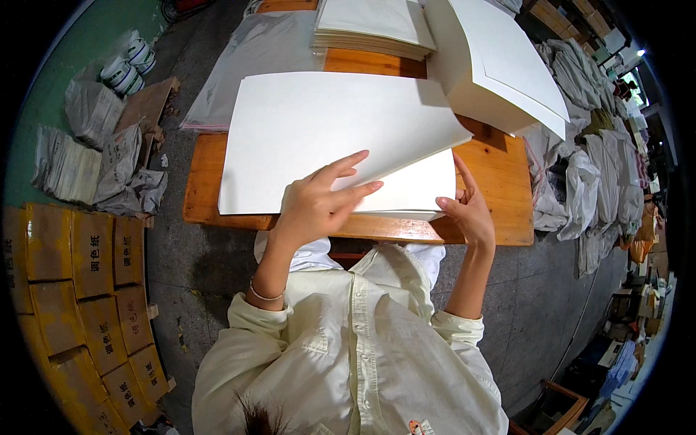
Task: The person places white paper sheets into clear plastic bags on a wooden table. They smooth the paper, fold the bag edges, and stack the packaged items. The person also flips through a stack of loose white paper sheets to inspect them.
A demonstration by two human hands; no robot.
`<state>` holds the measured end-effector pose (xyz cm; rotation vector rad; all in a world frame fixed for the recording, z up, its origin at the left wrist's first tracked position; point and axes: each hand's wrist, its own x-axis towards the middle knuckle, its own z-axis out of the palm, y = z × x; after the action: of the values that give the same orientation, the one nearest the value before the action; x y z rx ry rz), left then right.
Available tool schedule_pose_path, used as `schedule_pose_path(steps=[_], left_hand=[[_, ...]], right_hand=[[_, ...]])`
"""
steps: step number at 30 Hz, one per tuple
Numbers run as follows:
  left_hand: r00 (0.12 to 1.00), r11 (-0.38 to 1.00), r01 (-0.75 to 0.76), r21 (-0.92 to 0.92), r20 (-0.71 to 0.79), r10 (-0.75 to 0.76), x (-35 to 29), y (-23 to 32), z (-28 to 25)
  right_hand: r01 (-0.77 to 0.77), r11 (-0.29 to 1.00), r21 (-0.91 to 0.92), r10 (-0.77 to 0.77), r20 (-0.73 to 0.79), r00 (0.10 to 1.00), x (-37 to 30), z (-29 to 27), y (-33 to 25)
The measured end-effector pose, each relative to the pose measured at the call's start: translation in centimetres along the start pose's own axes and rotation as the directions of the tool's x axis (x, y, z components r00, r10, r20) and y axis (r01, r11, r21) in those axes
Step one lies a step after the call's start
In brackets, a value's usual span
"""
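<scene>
A stack of large white paper sheets lies on the wooden table in front of me. Its top sheet is lifted and curls up along the right side, exposing the paper beneath. My left hand is over the near edge of this sheet, fingers apart, index and thumb side by the curled fold. At the stack's right edge is my right hand, its thumb at the near corner and its index finger stretched along the side. Some of its other fingers are hidden.
Beyond the stack are another paper pile, a tall stack of bent white sheets and a clear plastic bag on the wooden table. Cardboard boxes stand at left, wrapped bundles behind them. Grey-white sacks line the right.
</scene>
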<state>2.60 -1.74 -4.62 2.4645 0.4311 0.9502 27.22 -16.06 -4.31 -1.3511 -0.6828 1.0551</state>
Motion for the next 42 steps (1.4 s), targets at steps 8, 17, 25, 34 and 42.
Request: schedule_pose_path(steps=[8,17,25,34,42], left_hand=[[1.000,1.000,0.001,0.005,0.025,-0.002,0.0,0.1,-0.1],[0.994,0.996,-0.033,0.082,-0.105,0.042,-0.4,-1.3,0.8],[0.999,0.997,-0.025,0.073,0.049,0.022,-0.1,0.3,-0.2],[0.999,1.000,0.010,0.021,0.042,-0.010,-0.1,0.1,-0.2],[0.999,0.999,0.006,0.045,-0.035,-0.004,-0.3,-0.7,0.5]], right_hand=[[-0.012,0.998,-0.064,0.007,-0.076,0.997,0.4,0.1,0.7],[0.011,1.000,0.027,-0.012,0.023,1.000,0.2,-0.5,0.4],[-0.007,0.999,-0.038,0.004,-0.071,0.997,0.2,0.0,0.8],[0.016,0.997,0.076,-0.014,-0.032,0.999,0.5,-0.9,1.5],[0.003,0.995,0.102,-0.011,0.078,0.997,0.4,-1.3,1.1]])
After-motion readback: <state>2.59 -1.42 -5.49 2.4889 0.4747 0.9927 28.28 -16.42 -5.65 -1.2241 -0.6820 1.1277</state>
